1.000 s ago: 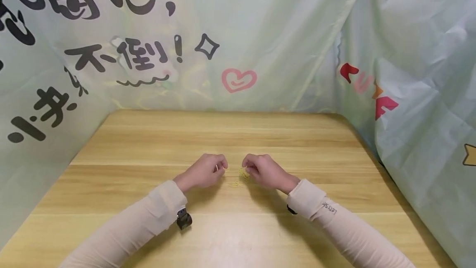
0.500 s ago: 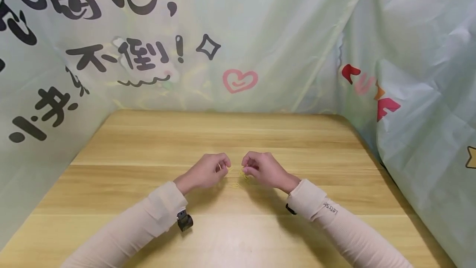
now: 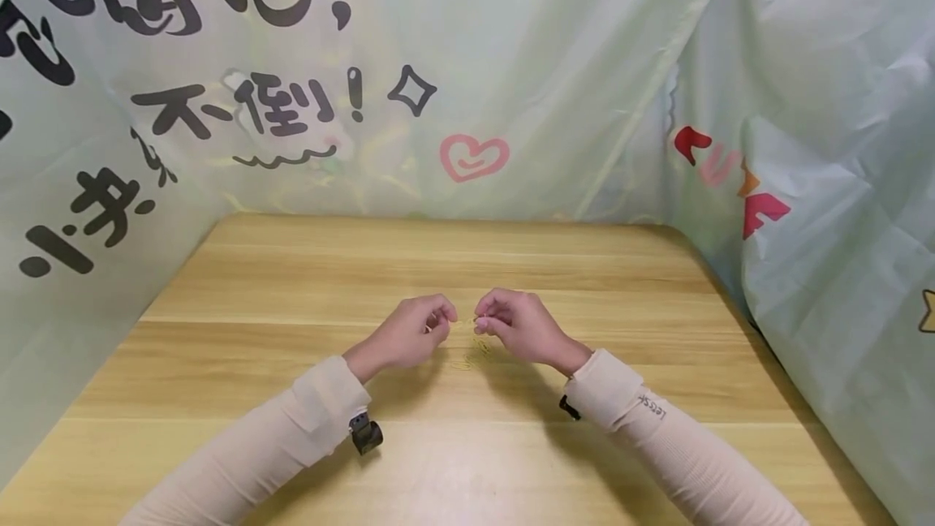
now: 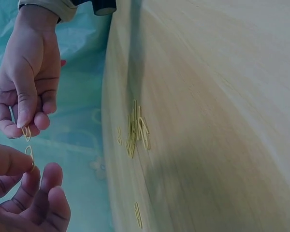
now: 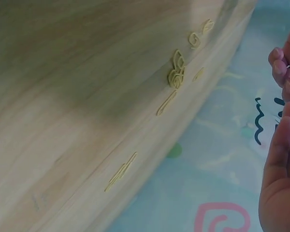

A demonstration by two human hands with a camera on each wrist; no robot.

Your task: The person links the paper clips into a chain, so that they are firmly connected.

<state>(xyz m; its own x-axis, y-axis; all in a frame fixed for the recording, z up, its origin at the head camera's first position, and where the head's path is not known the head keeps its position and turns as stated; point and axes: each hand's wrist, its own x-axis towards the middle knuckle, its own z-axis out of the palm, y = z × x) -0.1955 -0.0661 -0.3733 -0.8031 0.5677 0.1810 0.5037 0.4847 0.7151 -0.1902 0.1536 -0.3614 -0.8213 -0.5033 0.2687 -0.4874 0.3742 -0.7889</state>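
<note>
Your left hand (image 3: pixel 404 338) is sitting at nine o'clock of the gap, thumb and finger pinching a yellow paperclip (image 4: pixel 30 152); your right hand (image 3: pixel 527 333), at three o'clock, is pinching a second clip (image 4: pixel 26 133), possibly doubled; you are not giving the cameras enough to tell. In the left-wrist view both held clips are pointing at each other, just apart, above the tabletop (image 3: pixel 467 266). A loose cluster (image 4: pixel 135 126) is lying towards five and six o'clock. You seem to be linking clips end to end; the next move would be calling for a light, steady pinch, with one wire end threading into the other's loop.

At ten o'clock the backdrop (image 3: pixel 570 88) is carrying dark characters (image 3: pixel 281 108) reading 不倒!. At four o'clock your right sleeve (image 3: pixel 701 454) is showing small lettering (image 3: pixel 652 407), apparently starting "Lets", the rest being illegible.
</note>
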